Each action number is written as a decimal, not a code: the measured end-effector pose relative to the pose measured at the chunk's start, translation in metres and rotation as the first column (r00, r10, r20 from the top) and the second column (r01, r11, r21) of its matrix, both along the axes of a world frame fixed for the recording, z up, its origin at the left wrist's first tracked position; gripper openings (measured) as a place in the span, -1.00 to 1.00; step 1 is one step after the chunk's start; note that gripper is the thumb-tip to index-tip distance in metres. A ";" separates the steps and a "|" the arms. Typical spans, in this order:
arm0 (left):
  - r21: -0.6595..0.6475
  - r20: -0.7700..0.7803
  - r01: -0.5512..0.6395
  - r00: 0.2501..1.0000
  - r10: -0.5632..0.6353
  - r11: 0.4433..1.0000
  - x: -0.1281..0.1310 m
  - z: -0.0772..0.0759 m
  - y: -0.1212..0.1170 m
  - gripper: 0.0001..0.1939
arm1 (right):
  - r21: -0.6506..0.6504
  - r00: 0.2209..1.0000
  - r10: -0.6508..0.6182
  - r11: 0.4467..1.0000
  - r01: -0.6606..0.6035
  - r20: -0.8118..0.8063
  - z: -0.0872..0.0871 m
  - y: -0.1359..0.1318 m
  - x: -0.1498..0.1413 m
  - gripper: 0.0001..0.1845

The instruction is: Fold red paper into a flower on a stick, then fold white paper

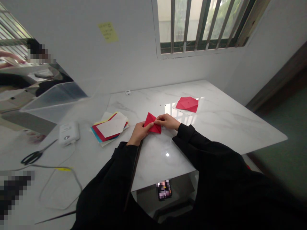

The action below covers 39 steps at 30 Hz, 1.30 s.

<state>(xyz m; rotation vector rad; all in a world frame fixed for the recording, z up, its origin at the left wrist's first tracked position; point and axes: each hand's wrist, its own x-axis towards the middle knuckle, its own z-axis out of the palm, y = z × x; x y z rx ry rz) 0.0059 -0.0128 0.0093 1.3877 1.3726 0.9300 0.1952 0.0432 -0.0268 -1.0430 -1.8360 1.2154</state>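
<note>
A bare left hand [139, 133] and a bare right hand [167, 121] reach from long black sleeves [206, 159], pinching close together, wrists angled inward.

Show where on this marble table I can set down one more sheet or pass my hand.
The widest bare marble lies right of the red paper on its white sheet and the right hand. A smaller patch lies behind the coloured paper stack. It is crowded left, around the stack, white device and scissors.
</note>
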 end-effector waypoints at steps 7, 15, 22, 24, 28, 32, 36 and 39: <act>-0.032 0.013 -0.014 1.000 0.015 0.999 0.001 -0.001 0.000 -0.69 | -0.020 0.999 0.020 1.000 -0.021 -0.030 -0.001 0.002 0.001 -0.70; -0.024 0.004 -0.016 1.000 0.016 1.000 -0.002 -0.004 0.003 -0.68 | 0.182 0.998 -0.029 0.983 0.038 -0.052 0.011 -0.009 0.002 -0.78; -0.030 -0.008 -0.016 1.000 0.016 0.999 -0.001 -0.003 0.002 -0.70 | 0.302 0.997 -0.072 0.952 0.056 0.041 0.014 -0.014 0.003 -0.83; -0.021 -0.011 -0.008 1.000 0.008 1.000 -0.002 -0.003 0.002 -0.70 | 0.317 0.995 -0.084 0.946 0.063 0.053 0.013 -0.013 0.003 -0.85; -0.013 -0.025 0.002 1.000 -0.003 1.000 -0.001 -0.005 0.003 -0.70 | 0.323 0.996 -0.077 0.945 0.055 0.053 0.013 -0.013 0.003 -0.87; 0.001 -0.052 0.007 0.999 -0.007 1.000 -0.001 -0.005 0.003 -0.67 | 0.325 0.997 -0.063 0.945 0.043 0.050 0.013 -0.014 0.002 -0.89; 0.015 -0.076 0.017 0.997 -0.015 1.000 -0.001 -0.004 0.002 -0.66 | 0.349 0.995 -0.073 0.936 0.047 0.063 0.012 -0.014 0.001 -0.83; 0.013 -0.070 0.025 0.997 -0.025 1.000 -0.001 -0.003 0.001 -0.68 | 0.354 0.993 -0.087 0.934 0.055 0.075 0.013 -0.014 0.001 -0.87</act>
